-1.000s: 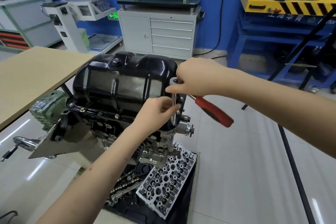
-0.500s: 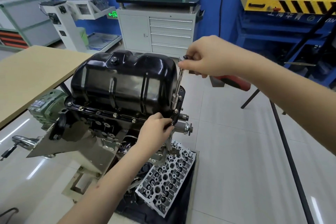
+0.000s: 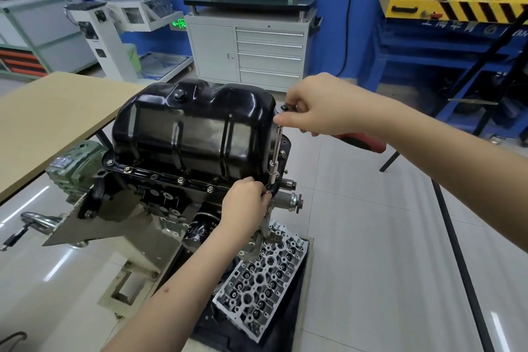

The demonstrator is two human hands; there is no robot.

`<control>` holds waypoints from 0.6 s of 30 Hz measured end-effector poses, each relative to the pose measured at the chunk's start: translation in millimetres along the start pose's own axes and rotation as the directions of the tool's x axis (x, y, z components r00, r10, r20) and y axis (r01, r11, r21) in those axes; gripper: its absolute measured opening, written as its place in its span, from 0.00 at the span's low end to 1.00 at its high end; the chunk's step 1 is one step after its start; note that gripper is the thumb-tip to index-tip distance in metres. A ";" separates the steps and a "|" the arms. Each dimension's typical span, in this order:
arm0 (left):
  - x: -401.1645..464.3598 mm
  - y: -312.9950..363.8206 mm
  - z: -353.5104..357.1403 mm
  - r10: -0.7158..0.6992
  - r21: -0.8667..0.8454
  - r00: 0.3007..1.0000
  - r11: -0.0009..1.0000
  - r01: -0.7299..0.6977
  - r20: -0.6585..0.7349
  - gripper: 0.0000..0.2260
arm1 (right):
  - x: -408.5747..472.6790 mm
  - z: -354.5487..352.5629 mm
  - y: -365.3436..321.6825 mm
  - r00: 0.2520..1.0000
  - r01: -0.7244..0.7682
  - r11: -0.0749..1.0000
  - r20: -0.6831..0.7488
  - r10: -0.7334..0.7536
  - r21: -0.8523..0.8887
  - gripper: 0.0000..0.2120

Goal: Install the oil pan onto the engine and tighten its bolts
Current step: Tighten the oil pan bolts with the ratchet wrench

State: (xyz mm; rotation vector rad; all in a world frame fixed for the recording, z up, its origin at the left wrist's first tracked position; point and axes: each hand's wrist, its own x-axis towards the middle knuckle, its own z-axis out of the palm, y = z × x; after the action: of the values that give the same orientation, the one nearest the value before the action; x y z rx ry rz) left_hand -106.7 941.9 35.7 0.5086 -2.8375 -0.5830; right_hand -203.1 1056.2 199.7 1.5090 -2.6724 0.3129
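Observation:
A glossy black oil pan [image 3: 191, 134] sits on top of the upturned engine [image 3: 160, 197], with several bolts along its near flange. My right hand [image 3: 317, 107] grips the head of a red-handled ratchet [image 3: 361, 141] beside the pan's right end. The ratchet's steel extension [image 3: 276, 151] runs straight down to the flange corner. My left hand [image 3: 247, 201] pinches a small bolt at that near right corner, just below the socket tip.
A bare cylinder head [image 3: 263, 277] lies on a dark mat on the floor below the engine. A wooden table [image 3: 48, 117] stands to the left. Behind are a grey drawer cabinet [image 3: 248, 51] and a blue and yellow lift frame [image 3: 451, 23].
My right hand lifted the ratchet off the flange, then brought it back down upright at the pan's right end. My left hand slid down from the extension to the flange corner.

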 end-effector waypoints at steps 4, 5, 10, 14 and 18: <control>-1.6 3.0 2.3 0.006 0.060 1.000 0.998 -0.005 -0.013 0.12 | -0.1 -1.7 0.4 1.000 0.010 1.000 0.015 -0.010 -0.012 0.21; -2.0 3.2 3.0 0.008 0.067 1.000 0.998 -0.006 -0.019 0.12 | -0.2 -1.3 0.5 1.000 0.012 1.000 0.021 -0.012 -0.013 0.20; -4.5 1.2 4.1 0.007 0.041 0.999 0.999 -0.005 -0.051 0.13 | 1.1 6.7 -0.8 0.999 0.026 1.000 0.043 -0.026 -0.015 0.21; -9.3 -1.3 4.5 0.012 -0.083 0.994 0.996 -0.020 -0.106 0.12 | 2.2 8.3 2.8 0.998 0.033 0.999 0.050 -0.033 0.001 0.20; -23.6 -6.7 7.4 0.089 -0.055 0.962 0.993 -0.107 -0.257 0.08 | 1.8 10.2 7.2 0.997 0.066 0.998 0.045 -0.067 0.005 0.20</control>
State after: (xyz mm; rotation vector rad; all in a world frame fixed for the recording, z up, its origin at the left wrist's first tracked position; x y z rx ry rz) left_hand -84.9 947.3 23.4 0.3960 -2.5739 -0.5514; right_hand -209.6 1056.2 189.0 1.6213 -2.6497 0.2839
